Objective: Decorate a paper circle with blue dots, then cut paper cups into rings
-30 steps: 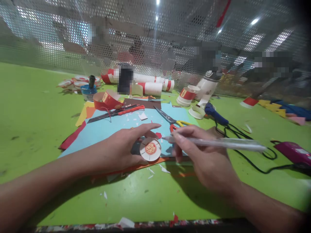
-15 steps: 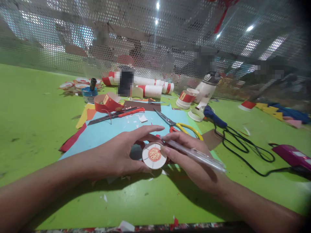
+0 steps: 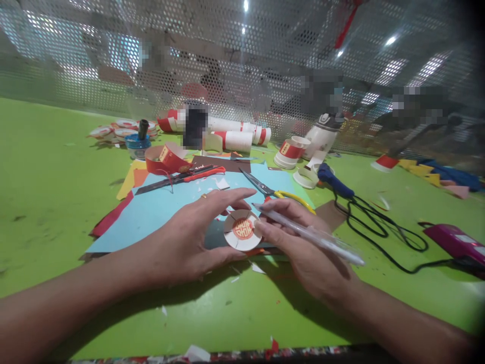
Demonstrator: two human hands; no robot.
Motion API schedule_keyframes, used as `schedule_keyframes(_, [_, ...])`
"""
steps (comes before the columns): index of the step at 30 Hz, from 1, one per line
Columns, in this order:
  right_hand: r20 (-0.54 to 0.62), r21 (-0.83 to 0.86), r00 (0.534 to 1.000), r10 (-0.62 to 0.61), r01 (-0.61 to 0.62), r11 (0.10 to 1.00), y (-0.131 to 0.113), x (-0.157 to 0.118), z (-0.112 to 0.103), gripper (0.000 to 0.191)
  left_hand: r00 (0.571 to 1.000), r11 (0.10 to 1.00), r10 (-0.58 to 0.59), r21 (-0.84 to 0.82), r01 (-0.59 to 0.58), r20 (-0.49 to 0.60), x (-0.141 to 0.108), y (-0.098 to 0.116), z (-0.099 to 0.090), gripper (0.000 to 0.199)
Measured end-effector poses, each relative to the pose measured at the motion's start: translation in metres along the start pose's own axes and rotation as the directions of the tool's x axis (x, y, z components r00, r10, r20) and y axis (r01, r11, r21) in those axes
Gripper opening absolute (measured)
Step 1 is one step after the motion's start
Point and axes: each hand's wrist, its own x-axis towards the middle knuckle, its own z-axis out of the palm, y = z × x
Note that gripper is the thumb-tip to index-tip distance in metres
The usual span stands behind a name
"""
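A round white disc (image 3: pixel 243 230) with an orange-red emblem at its centre and short dark lines toward its rim is held between both hands. The fingers and thumb of my left hand (image 3: pixel 200 230) curve around its left side. My right hand (image 3: pixel 293 227) pinches its right edge and also holds a clear pen (image 3: pixel 308 235) that slants down to the right. Beneath the hands lies a light blue sheet (image 3: pixel 159 215). Scissors with yellow and red handles (image 3: pixel 267 189) rest just beyond my right hand.
Red-handled scissors (image 3: pixel 189 176), a red paper ring (image 3: pixel 166 159) and a blue-rimmed jar (image 3: pixel 137 147) are behind on the left. A blue-handled tool (image 3: pixel 335 182) with a looped black cord and a magenta box (image 3: pixel 456 245) lie right. White cups (image 3: pixel 291 151) and a flask (image 3: pixel 325 135) stand behind.
The disc has turned between the fingers and shifted slightly up and to the right. The left hand has risen a little, and the pen has moved slightly with the right hand.
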Motion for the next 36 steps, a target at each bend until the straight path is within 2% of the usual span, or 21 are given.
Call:
schedule_keyframes(3, [0.009, -0.052, 1.0, -0.028, 0.028, 0.998, 0.002, 0.0, 0.0, 0.022, 1.0, 1.0, -0.026, 0.007, 0.025, 0.014, 0.001, 0.001, 0.0, 0.069])
schedule_keyframes(6, [-0.016, -0.143, 0.993, -0.121, 0.118, 0.983, 0.001, 0.0, -0.003, 0.018, 0.998, 0.999, -0.053, -0.008, 0.053, 0.032, 0.003, 0.003, -0.001, 0.068])
schedule_keyframes(11, [-0.084, -0.245, 0.954, -0.288, 0.26, 0.934, -0.007, -0.001, -0.01, 0.013, 0.994, 0.997, -0.08, -0.01, 0.081, 0.077, 0.007, 0.002, -0.005, 0.065])
schedule_keyframes(13, [-0.041, -0.234, 0.966, -0.257, 0.24, 0.942, -0.009, -0.002, -0.011, 0.016, 0.984, 0.993, -0.119, -0.011, 0.121, 0.133, 0.008, 0.002, -0.007, 0.068])
schedule_keyframes(16, [0.026, -0.154, 0.983, -0.184, 0.186, 0.97, -0.008, -0.005, -0.01, 0.03, 0.963, 0.984, -0.163, -0.032, 0.174, 0.215, 0.007, 0.001, -0.008, 0.074])
schedule_keyframes(20, [0.119, -0.166, 0.987, -0.112, 0.131, 0.977, -0.003, -0.007, -0.007, 0.026, 0.94, 0.976, -0.199, -0.03, 0.215, 0.276, 0.006, 0.0, -0.008, 0.077])
schedule_keyframes(25, [0.168, -0.255, 0.986, -0.011, 0.054, 0.965, -0.004, -0.006, -0.003, 0.008, 0.923, 0.969, -0.229, -0.012, 0.245, 0.31, 0.008, 0.0, -0.009, 0.073])
schedule_keyframes(29, [0.183, -0.304, 0.983, 0.029, 0.028, 0.952, -0.006, -0.006, -0.001, 0.005, 0.921, 0.973, -0.208, -0.026, 0.229, 0.329, 0.01, -0.001, -0.01, 0.073])
schedule_keyframes(36, [0.179, -0.327, 0.981, 0.069, -0.007, 0.945, -0.006, -0.004, 0.0, 0.012, 0.924, 0.974, -0.2, -0.033, 0.222, 0.326, 0.011, -0.002, -0.01, 0.071])
